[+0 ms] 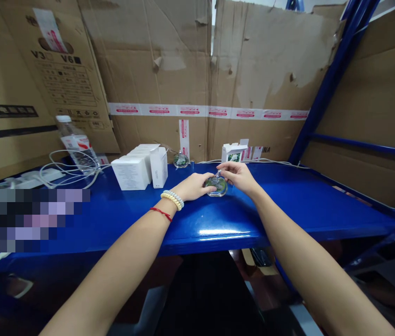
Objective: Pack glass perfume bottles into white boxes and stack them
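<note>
A round, flat clear glass perfume bottle [219,185] with a greenish pattern stands upright on the blue tabletop. My left hand [194,185] is closed on its left side, thumb across the front. At the bottle's neck, my right hand [236,175] pinches the small top piece between thumb and fingertips; whether that is a cap or the sprayer I cannot make out. Behind my left hand stands a similar glass bottle [181,160], with a small dark cylinder [192,164] beside it. An opened white carton [231,153] with a green-and-white picture stands behind my right hand.
Several white boxes [130,173] stand in a row left of my hands. A water bottle [78,148], a coiled white cable [48,170] and a power strip [15,182] lie further left. Cardboard walls [155,79] and a blue metal post [326,88] bound the blue table [113,224].
</note>
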Demonstrator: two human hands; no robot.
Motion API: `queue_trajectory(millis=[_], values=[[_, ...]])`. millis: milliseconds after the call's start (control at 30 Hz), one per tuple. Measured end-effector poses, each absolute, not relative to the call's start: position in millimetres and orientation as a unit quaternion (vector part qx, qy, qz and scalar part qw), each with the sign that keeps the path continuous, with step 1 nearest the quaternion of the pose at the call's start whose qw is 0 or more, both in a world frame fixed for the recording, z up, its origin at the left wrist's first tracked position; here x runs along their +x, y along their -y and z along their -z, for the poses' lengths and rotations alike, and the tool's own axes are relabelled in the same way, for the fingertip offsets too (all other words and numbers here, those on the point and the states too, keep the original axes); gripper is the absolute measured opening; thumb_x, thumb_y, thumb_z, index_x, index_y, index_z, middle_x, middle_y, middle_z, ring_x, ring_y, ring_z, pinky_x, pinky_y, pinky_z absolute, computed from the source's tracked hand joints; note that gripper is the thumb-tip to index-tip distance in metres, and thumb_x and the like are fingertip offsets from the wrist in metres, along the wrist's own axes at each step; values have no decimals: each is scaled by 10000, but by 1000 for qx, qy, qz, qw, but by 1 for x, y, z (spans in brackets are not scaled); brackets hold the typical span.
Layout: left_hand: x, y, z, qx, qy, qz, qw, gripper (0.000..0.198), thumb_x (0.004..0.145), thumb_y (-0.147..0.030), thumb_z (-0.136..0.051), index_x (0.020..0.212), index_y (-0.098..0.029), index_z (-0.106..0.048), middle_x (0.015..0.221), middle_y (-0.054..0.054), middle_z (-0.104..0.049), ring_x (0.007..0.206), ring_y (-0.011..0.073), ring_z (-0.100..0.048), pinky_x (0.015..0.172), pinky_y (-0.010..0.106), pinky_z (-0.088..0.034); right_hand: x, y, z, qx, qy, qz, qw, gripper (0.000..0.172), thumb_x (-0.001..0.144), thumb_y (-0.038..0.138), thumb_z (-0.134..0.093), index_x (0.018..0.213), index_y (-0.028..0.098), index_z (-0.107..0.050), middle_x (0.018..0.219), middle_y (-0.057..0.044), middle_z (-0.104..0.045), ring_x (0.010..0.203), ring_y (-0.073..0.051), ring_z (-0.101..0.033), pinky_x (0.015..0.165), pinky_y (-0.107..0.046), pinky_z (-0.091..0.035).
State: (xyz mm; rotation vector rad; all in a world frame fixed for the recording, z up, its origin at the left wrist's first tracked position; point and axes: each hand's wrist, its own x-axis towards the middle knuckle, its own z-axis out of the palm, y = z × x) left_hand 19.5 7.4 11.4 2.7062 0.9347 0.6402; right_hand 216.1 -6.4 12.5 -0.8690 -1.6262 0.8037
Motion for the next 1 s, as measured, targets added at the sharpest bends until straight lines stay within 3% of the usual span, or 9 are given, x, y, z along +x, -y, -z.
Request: queue_trajectory(millis=[233,567,1000], values=[[20,-8,-11,920,-316,-216,89,417,873,-399,-552,1219,-167,-569,936,76,-703,868,218,-666,807,317,-488,216,6,-11,-366,710,-313,514,325,701,394,-670,905,142,-690,644,12,-580,572,-92,-482,551,-244,-388],[20,-10,-9,921,-318,-211,73,405,875,-395,-549,1205,-163,-576,931,84,-708,810,214,-666,745,309,-490,221,-1,-9,-362,755,-218,502,275,753,362,-633,922,176,-745,860,-51,-640,738,-132,-548,717,-302,-451],[20,-9,-11,925,-313,-203,80,423,879,-396,-540,1235,-167,-548,960,90,-702,841,221,-664,777,315,-480,218,4,-11,-371,716,-273,525,261,688,372,-689,841,162,-674,781,-31,-650,710,-131,-537,622,-260,-432]])
